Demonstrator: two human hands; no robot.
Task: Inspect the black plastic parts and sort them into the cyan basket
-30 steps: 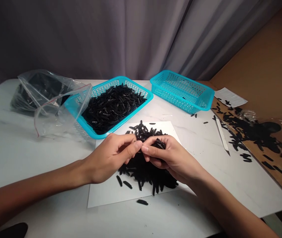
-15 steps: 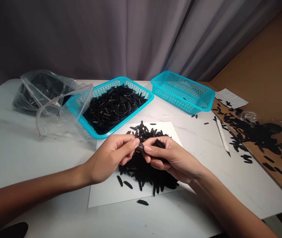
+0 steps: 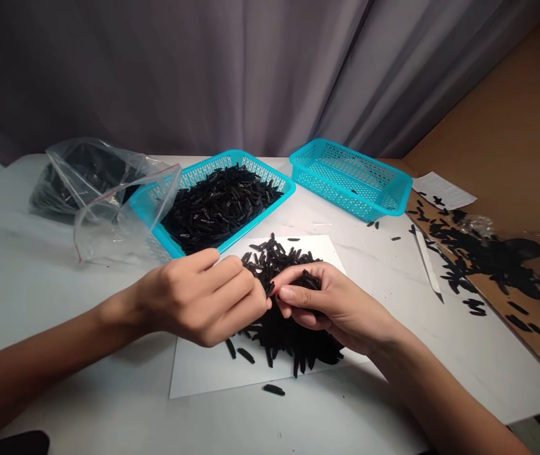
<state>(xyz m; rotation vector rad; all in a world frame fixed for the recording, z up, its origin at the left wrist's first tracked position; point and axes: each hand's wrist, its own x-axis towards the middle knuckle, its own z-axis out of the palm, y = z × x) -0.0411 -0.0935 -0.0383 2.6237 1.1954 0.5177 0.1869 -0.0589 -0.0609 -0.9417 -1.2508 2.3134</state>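
My left hand (image 3: 213,300) has its back turned up and its fingers curled closed. Whatever its fingertips hold is hidden behind the knuckles. Close beside it, my right hand (image 3: 327,300) is closed around several small black strips (image 3: 312,280) in its palm. One more black strip (image 3: 269,289) shows at the tips of the right thumb and forefinger, near the left fingers. Below both hands, a heap of black strips (image 3: 298,338) covers much of a white board (image 3: 194,373).
A blue basket (image 3: 251,229) full of black strips stands behind the board, beside a clear plastic bag (image 3: 85,177). Another blue basket (image 3: 360,205) is at back right. A white pen-like tool (image 3: 425,262) lies near strips scattered on brown board (image 3: 497,303).
My left hand has rolled over, so its back now faces up and its thumb is hidden. The dark piece between both hands is less visible. My right hand stays nearly in place.
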